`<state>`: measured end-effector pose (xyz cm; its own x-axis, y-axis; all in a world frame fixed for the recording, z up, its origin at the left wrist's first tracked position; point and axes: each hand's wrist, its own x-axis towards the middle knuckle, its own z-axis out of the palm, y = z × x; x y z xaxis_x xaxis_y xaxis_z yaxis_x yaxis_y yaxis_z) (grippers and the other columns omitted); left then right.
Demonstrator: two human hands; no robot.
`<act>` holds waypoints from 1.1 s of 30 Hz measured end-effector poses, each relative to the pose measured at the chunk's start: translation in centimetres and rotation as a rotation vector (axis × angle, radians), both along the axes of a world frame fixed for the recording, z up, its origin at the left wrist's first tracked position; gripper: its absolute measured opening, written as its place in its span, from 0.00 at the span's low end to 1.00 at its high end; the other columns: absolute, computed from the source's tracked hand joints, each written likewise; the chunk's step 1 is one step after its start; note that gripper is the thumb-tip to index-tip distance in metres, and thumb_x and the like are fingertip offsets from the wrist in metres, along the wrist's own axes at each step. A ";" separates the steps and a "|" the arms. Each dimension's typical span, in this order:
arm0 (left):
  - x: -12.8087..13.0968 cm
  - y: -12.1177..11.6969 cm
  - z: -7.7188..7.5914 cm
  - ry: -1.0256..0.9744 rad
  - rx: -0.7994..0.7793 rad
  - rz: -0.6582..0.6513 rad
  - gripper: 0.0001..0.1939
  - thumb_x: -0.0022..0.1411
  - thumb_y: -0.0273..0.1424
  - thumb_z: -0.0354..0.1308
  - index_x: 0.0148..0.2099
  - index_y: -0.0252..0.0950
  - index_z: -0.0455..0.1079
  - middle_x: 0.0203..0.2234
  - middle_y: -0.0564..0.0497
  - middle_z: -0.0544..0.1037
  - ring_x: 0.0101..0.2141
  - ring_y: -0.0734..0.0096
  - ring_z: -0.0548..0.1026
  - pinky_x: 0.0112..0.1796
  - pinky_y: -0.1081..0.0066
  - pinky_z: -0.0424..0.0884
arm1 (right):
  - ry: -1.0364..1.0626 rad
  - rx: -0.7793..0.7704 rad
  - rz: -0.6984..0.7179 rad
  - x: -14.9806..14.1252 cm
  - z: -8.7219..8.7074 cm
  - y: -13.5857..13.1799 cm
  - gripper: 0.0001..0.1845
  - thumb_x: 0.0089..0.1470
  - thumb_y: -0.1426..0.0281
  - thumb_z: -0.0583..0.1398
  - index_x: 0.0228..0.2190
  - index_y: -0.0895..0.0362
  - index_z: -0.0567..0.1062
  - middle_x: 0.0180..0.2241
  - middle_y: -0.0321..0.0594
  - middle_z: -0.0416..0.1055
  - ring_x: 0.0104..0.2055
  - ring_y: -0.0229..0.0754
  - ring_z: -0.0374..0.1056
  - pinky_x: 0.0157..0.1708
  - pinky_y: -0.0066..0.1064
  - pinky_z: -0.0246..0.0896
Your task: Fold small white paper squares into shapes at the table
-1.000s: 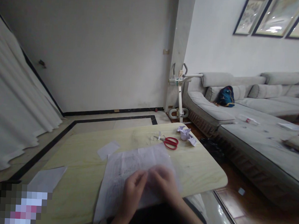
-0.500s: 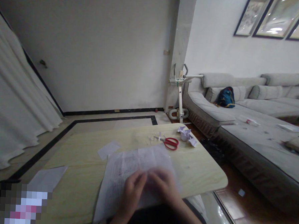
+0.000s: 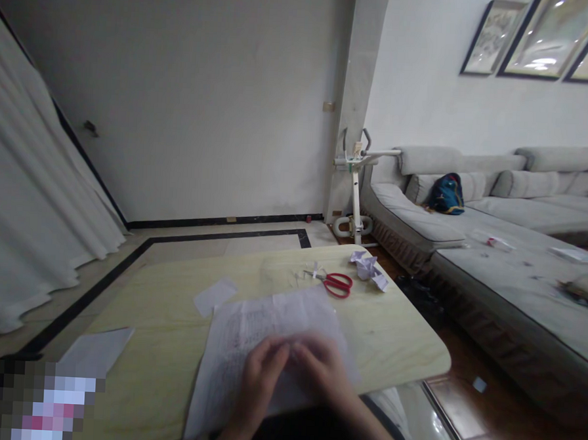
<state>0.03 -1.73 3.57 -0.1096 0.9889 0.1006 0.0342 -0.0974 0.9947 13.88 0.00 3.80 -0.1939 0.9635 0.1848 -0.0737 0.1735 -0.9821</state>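
My left hand (image 3: 265, 364) and my right hand (image 3: 320, 364) meet fingertip to fingertip above a large creased sheet of paper (image 3: 233, 348) with faint print on it. Both are closed in a pinch; whatever lies between the fingers is too small and blurred to name. Beyond the sheet lie red-handled scissors (image 3: 338, 285), their blades pointing left among small white paper scraps (image 3: 316, 267). Folded pale paper pieces (image 3: 366, 268) sit right of the scissors. A smaller paper piece (image 3: 214, 296) touches or nearly touches the sheet's far left corner.
The pale wooden table (image 3: 151, 317) has rounded corners. White paper (image 3: 101, 346) lies at its left edge, partly behind a pixelated patch. To the right stand a grey sofa (image 3: 483, 276) with a blue backpack (image 3: 447, 193) and a white exercise machine (image 3: 355, 197). A curtain (image 3: 32, 219) hangs left.
My right hand's fingers, blurred earlier, are now sharper and pressed close to the left fingertips. The whole view has shifted slightly; the things on the table have stayed put.
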 end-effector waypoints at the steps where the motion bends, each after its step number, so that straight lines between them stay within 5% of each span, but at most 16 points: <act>1: 0.0 0.0 0.1 -0.003 -0.005 0.007 0.14 0.55 0.40 0.60 0.35 0.35 0.78 0.30 0.47 0.82 0.35 0.58 0.79 0.37 0.66 0.75 | -0.015 0.014 -0.001 0.0 0.1 0.0 0.14 0.52 0.60 0.61 0.30 0.57 0.81 0.28 0.41 0.77 0.32 0.44 0.72 0.34 0.31 0.66; 8: 0.2 0.0 -0.1 0.053 -0.023 0.006 0.17 0.56 0.43 0.58 0.36 0.35 0.78 0.33 0.45 0.83 0.37 0.56 0.79 0.39 0.65 0.75 | -0.046 0.063 -0.061 0.4 0.1 0.2 0.13 0.55 0.63 0.59 0.28 0.57 0.80 0.27 0.39 0.75 0.32 0.42 0.70 0.35 0.29 0.64; 18: 0.4 0.1 -0.6 0.102 -0.042 0.012 0.17 0.57 0.44 0.58 0.32 0.35 0.78 0.27 0.47 0.82 0.29 0.59 0.79 0.30 0.68 0.76 | -0.070 -0.081 -0.145 0.1 0.3 0.5 0.16 0.51 0.61 0.60 0.19 0.58 0.75 0.17 0.32 0.65 0.23 0.37 0.60 0.24 0.26 0.55; 33: 0.4 0.3 -1.0 0.153 -0.019 -0.013 0.15 0.57 0.42 0.58 0.33 0.35 0.78 0.27 0.47 0.82 0.31 0.60 0.79 0.32 0.69 0.75 | 0.021 -0.131 -0.128 0.4 0.1 0.5 0.15 0.50 0.62 0.60 0.18 0.58 0.72 0.16 0.30 0.58 0.21 0.35 0.54 0.21 0.26 0.50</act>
